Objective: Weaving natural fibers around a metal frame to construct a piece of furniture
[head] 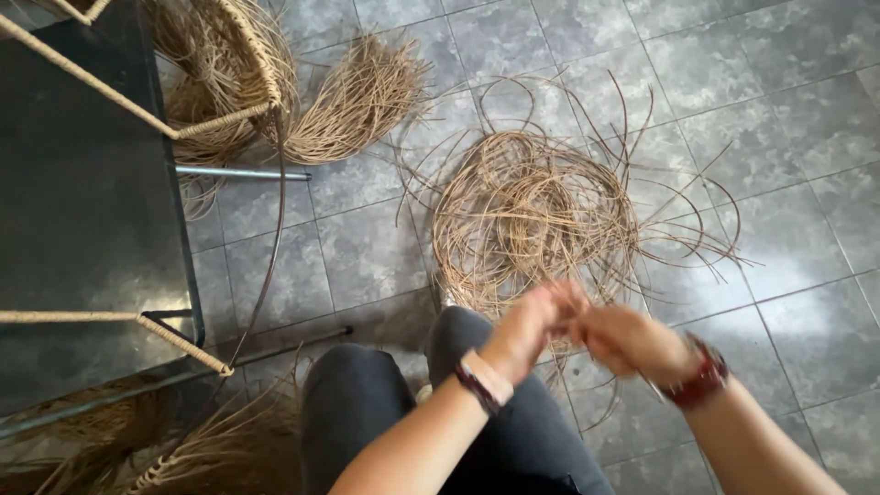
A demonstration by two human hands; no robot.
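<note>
Pinching one thin strand together, the left hand [527, 328] and right hand [623, 341] risk snarling it in the rattan tangle [532, 215] on the floor [788, 110].

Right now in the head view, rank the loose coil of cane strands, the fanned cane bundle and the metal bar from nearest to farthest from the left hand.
1. Loose coil of cane strands, on the floor just beyond the left hand.
2. Metal bar, farther off to the left, by the dark frame.
3. Fanned cane bundle, up left, near the top; close to the bar's range, but slightly farther.
</note>
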